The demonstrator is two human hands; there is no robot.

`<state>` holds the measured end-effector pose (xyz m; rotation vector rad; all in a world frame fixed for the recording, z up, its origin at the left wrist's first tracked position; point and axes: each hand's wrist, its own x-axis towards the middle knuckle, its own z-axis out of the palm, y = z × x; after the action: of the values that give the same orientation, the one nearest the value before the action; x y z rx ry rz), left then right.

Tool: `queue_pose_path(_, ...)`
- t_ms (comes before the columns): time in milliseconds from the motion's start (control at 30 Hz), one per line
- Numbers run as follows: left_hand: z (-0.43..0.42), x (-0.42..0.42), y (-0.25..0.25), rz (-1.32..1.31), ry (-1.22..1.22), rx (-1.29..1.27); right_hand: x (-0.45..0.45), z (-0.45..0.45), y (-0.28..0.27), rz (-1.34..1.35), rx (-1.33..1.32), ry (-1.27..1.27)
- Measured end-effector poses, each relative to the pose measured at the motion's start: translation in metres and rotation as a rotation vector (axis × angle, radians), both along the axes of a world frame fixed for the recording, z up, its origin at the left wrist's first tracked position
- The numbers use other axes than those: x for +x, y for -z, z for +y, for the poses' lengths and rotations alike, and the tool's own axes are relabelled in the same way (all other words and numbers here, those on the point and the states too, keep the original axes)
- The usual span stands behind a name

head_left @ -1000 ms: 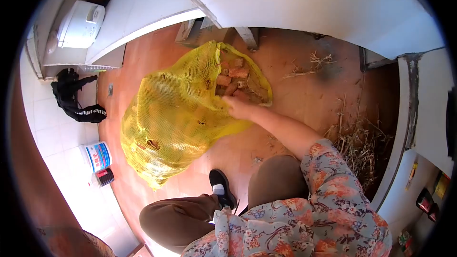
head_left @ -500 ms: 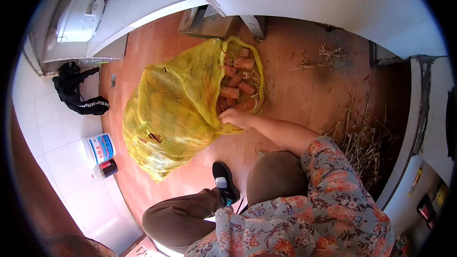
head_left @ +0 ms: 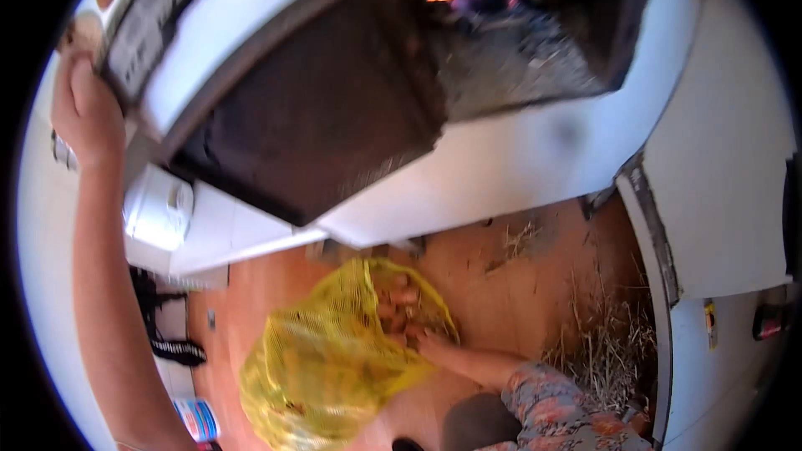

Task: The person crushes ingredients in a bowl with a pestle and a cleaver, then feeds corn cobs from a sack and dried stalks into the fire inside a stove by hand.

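Note:
My right hand reaches into the mouth of a yellow mesh bag on the floor. It is at short reddish pieces that look like corncobs; blur hides what its fingers do. High on the left, my left hand is closed at the edge of the white stove structure, its fingertips partly out of sight. Near it, a dark metal stove door stands swung out from the firebox, where flames and grey ash show.
Dry straw lies on the reddish floor at right. A white container, a dark cloth item and a labelled bucket are along the left. A white cabinet borders the right side.
The view has tilted up, bringing the burning firebox, its door and my left hand into sight. My right hand has moved from the bag's rim to the pieces inside its mouth.

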<state>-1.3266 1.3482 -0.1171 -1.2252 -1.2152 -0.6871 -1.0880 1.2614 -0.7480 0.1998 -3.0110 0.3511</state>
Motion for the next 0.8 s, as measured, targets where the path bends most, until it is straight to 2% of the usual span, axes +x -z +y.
queue_pose_path(33,-0.001,0.009,0.0,-0.008,-0.004,-0.099,0.003,0.011,-0.03,-0.229,0.022,-0.101)
queue_pose_path(67,-0.004,0.009,-0.001,-0.041,-0.056,-0.114,0.007,0.015,-0.044,-0.256,-0.045,-0.036)
queue_pose_path(133,0.003,0.021,0.003,-0.021,-0.011,-0.074,0.01,0.023,-0.059,-0.27,-0.113,0.036)
queue_pose_path(200,0.004,0.022,0.001,-0.096,0.025,-0.141,0.011,0.031,-0.069,-0.409,-0.353,0.043)
queue_pose_path(267,0.005,0.027,0.004,-0.072,0.027,-0.107,0.014,0.033,-0.059,-0.327,-0.362,0.062)
queue_pose_path(300,0.005,0.028,0.005,-0.09,0.01,-0.094,0.017,0.032,-0.059,-0.366,-0.722,0.384)
queue_pose_path(367,0.005,0.027,0.005,-0.093,-0.016,-0.094,0.022,0.036,-0.059,-0.385,-1.079,0.709)
queue_pose_path(533,0.002,0.023,0.003,-0.135,-0.082,-0.124,0.045,0.051,-0.057,-0.479,-0.293,0.128)
queue_pose_path(567,0.002,0.025,0.003,-0.127,-0.08,-0.114,0.045,0.055,-0.067,-0.479,-0.292,0.128)
queue_pose_path(633,0.003,0.027,0.004,-0.12,-0.077,-0.105,0.043,0.065,-0.092,-0.458,-0.582,0.225)
queue_pose_path(667,0.003,0.026,0.004,-0.099,-0.083,-0.101,0.043,0.066,-0.088,-0.459,-0.582,0.226)
queue_pose_path(700,0.004,0.025,0.003,-0.079,-0.09,-0.097,0.042,0.071,-0.084,-0.339,-1.024,0.317)
queue_pose_path(767,0.004,0.028,0.004,-0.108,-0.073,-0.095,0.049,0.08,-0.082,-0.198,-1.46,0.402)
queue_pose_path(800,0.005,0.029,0.005,-0.135,-0.055,-0.095,0.058,0.095,-0.112,-0.135,-1.242,0.494)
